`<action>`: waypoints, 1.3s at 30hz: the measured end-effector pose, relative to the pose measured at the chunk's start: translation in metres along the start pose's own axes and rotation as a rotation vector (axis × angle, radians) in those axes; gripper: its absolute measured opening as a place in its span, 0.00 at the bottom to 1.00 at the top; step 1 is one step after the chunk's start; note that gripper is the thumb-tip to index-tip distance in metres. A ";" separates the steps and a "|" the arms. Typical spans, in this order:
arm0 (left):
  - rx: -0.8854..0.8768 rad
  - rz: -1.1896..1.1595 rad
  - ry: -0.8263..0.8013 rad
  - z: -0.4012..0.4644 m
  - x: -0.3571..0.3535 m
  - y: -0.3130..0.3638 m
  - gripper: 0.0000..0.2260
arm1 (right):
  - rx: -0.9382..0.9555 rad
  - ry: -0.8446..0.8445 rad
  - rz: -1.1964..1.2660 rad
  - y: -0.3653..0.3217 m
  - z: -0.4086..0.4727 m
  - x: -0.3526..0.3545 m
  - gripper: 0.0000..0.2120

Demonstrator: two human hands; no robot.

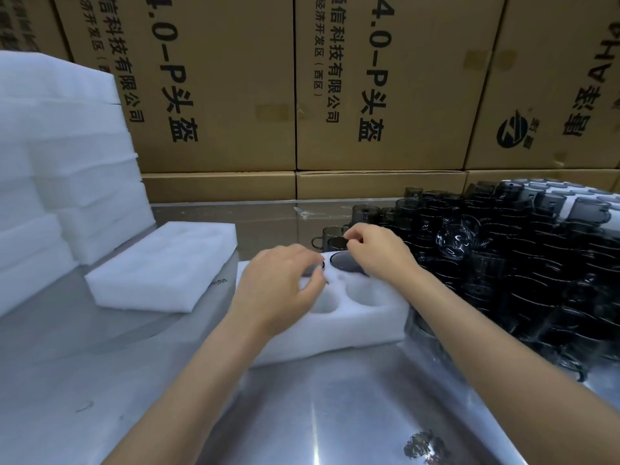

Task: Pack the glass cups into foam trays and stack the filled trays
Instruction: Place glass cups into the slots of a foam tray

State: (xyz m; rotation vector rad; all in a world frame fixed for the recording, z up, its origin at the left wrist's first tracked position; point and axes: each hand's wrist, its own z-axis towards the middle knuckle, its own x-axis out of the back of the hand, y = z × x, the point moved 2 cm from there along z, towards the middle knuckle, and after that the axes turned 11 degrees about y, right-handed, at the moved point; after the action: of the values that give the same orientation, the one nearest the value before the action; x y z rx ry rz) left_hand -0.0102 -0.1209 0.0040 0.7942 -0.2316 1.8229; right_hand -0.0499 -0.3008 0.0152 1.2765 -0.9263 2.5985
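Observation:
A white foam tray (362, 327) with round pockets lies on the steel table in front of me. A dark glass cup (344, 261) sits in its far right pocket. The two near pockets show bare foam. My left hand (280, 290) hovers over the tray's left side, fingers curled on a dark cup (315, 267) mostly hidden beneath it. My right hand (379, 251) is at the tray's far right edge, its fingers bent and pinched above the seated cup. A big heap of dark glass cups (503, 263) fills the table's right side.
A second foam tray (161, 266) lies to the left. A tall stack of foam trays (60, 169) stands at the far left. Cardboard boxes (379, 95) wall off the back. The shiny steel table (302, 414) stretches toward me.

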 end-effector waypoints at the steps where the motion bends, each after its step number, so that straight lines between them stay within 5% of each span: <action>1: 0.045 -0.049 0.070 -0.004 0.006 -0.005 0.15 | -0.014 0.000 -0.014 0.000 0.006 0.000 0.15; 6: 0.493 -0.473 0.391 -0.027 0.018 -0.038 0.12 | -0.063 -0.167 -0.158 -0.003 0.025 -0.015 0.12; 10: 0.701 -0.628 0.408 -0.033 0.010 -0.044 0.12 | -0.129 -0.244 -0.247 -0.006 0.033 -0.031 0.14; 15: 0.670 -0.628 0.402 -0.032 0.010 -0.045 0.12 | -0.176 -0.201 -0.262 -0.012 0.041 -0.044 0.14; 19: 0.653 -0.618 0.392 -0.031 0.011 -0.041 0.12 | -0.037 -0.050 -0.322 -0.024 0.042 -0.037 0.15; 26: 0.571 -0.550 0.439 -0.028 0.016 -0.042 0.08 | 0.313 0.332 0.097 -0.058 0.018 0.008 0.11; 30: 0.462 -0.488 0.458 -0.026 0.022 -0.039 0.17 | 0.488 0.155 0.222 -0.066 -0.015 0.018 0.09; 33: 0.439 -0.508 0.271 -0.025 0.021 -0.039 0.27 | 0.522 0.015 0.340 -0.068 -0.038 0.017 0.08; 36: 0.408 -0.488 0.160 -0.026 0.019 -0.037 0.28 | 0.438 -0.067 0.533 -0.070 -0.051 0.013 0.10; 39: 0.378 -0.430 0.239 -0.028 0.018 -0.036 0.27 | 0.321 -0.063 0.631 -0.071 -0.060 0.002 0.10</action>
State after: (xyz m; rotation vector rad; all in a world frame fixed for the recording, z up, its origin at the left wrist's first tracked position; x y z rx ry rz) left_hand 0.0072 -0.0782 -0.0134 0.7999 0.4217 1.5455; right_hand -0.0685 -0.2098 0.0228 1.3015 -1.1012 3.3206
